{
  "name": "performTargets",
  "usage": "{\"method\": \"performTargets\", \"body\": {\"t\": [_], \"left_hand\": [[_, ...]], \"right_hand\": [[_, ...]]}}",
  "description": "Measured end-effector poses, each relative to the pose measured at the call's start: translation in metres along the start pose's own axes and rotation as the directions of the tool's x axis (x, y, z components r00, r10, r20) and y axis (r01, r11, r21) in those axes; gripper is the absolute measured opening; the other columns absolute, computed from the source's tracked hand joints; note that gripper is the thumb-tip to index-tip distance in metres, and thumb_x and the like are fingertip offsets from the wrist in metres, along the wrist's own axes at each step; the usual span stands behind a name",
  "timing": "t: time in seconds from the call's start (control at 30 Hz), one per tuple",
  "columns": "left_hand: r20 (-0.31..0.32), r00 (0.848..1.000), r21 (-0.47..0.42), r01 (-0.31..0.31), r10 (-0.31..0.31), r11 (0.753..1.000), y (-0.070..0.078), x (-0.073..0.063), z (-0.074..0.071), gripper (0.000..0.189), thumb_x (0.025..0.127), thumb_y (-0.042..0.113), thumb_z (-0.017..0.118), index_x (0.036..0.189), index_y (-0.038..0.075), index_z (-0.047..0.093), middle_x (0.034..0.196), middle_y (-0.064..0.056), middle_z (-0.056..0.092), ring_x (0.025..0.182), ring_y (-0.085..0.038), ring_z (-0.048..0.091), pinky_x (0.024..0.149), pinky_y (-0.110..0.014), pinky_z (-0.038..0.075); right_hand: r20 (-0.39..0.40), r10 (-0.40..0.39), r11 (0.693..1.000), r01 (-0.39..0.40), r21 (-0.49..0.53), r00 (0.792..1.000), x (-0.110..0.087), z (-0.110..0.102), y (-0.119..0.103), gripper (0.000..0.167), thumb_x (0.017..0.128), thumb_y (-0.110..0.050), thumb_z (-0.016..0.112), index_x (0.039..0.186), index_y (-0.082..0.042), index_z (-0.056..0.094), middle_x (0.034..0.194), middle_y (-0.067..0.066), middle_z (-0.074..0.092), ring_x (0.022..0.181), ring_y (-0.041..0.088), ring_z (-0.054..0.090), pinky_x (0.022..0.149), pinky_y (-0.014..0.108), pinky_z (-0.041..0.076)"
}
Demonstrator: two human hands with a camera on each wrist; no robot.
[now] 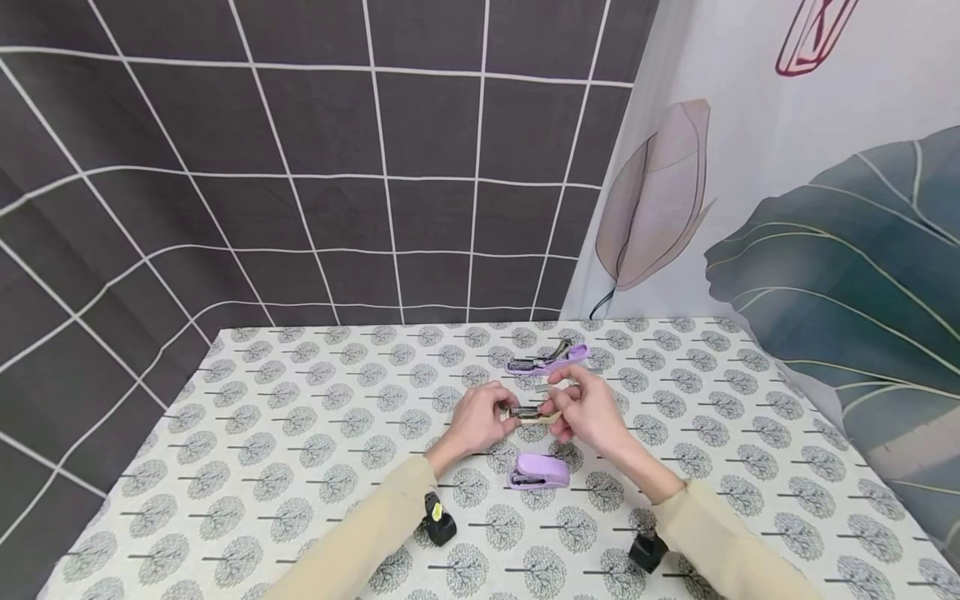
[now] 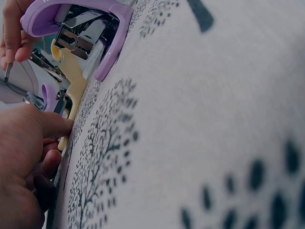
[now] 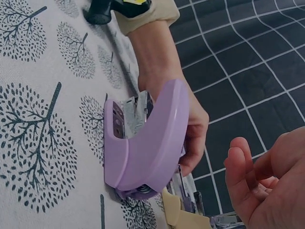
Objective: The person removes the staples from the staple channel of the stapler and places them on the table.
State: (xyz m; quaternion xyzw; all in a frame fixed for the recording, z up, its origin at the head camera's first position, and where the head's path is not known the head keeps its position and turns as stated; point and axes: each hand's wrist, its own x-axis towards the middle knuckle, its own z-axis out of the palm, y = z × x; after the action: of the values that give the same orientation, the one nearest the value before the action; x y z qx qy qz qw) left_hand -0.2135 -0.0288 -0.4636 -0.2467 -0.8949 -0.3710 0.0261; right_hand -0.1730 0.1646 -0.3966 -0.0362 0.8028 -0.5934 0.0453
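My left hand [image 1: 478, 418] pinches one end of an opened yellow stapler [image 2: 75, 90], thumb along its base, holding it on the table. Its metal magazine [image 1: 523, 412] lies uncovered. Just above the other end, my right hand [image 1: 591, 408] pinches a thin grey metal strip [image 2: 7, 72], which looks like a row of staples. A closed light-purple stapler [image 1: 542, 471] lies nearer the front, between the forearms; it looms large in the right wrist view. Behind the hands is a second purple stapler [image 1: 566, 360], its top swung open.
A white cloth with grey tree prints [image 1: 300, 450] covers the table. A dark gridded curtain [image 1: 322, 208] hangs behind, and a pale leaf-patterned one [image 1: 750, 167] stands to the right. Black wrist devices [image 1: 439, 525] sit below both sleeves.
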Motion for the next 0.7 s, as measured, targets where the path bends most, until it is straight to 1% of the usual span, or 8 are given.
{"method": "performTargets", "body": {"t": [0.13,0.2,0.33,0.47,0.7], "left_hand": [[0.013,1.000,-0.005,0.017,-0.017,1.000,0.000,0.000,0.001,0.024,0.079,0.011,0.083,0.100,0.010,0.073,0.089,0.005,0.064,0.063,-0.004,0.047,0.060,-0.023,0.041],[0.017,1.000,-0.007,0.024,-0.024,1.000,0.000,0.001,0.001,0.024,0.079,0.011,0.083,0.101,0.009,0.073,0.089,0.005,0.064,0.064,-0.005,0.048,0.060,-0.023,0.042],[0.017,0.999,-0.011,0.028,-0.028,1.000,0.000,0.000,0.001,0.024,0.079,0.011,0.082,0.101,0.009,0.073,0.090,0.005,0.064,0.064,-0.005,0.048,0.061,-0.023,0.042],[0.008,1.000,-0.006,0.015,-0.015,1.000,0.000,0.000,0.001,0.024,0.078,0.012,0.083,0.100,0.010,0.073,0.088,0.006,0.063,0.064,-0.004,0.048,0.061,-0.023,0.042],[0.003,1.000,0.003,0.005,-0.005,1.000,-0.002,0.001,0.002,0.023,0.078,0.011,0.083,0.099,0.010,0.074,0.085,0.007,0.062,0.065,-0.004,0.048,0.065,-0.024,0.042]], "right_hand": [[-0.002,0.016,1.000,-0.016,0.006,1.000,-0.001,-0.004,0.000,0.020,0.098,0.006,0.051,0.118,0.007,0.051,0.085,0.026,0.067,0.052,0.020,0.063,0.054,0.048,0.057],[-0.006,0.023,1.000,-0.023,0.008,1.000,-0.002,-0.007,-0.001,0.019,0.099,0.005,0.052,0.118,0.005,0.052,0.085,0.024,0.068,0.052,0.020,0.063,0.056,0.049,0.057],[-0.012,0.024,1.000,-0.024,0.011,1.000,-0.003,-0.011,-0.002,0.019,0.099,0.003,0.052,0.118,0.003,0.052,0.085,0.022,0.068,0.054,0.021,0.063,0.055,0.046,0.057],[-0.016,0.012,1.000,-0.011,0.012,1.000,-0.003,-0.017,-0.001,0.019,0.099,0.004,0.051,0.118,0.004,0.052,0.086,0.025,0.068,0.054,0.022,0.063,0.053,0.043,0.057],[-0.012,0.004,1.000,-0.004,0.025,1.000,-0.004,-0.025,0.002,0.021,0.099,0.003,0.051,0.120,0.007,0.050,0.090,0.029,0.066,0.054,0.023,0.064,0.051,0.041,0.057]]}}
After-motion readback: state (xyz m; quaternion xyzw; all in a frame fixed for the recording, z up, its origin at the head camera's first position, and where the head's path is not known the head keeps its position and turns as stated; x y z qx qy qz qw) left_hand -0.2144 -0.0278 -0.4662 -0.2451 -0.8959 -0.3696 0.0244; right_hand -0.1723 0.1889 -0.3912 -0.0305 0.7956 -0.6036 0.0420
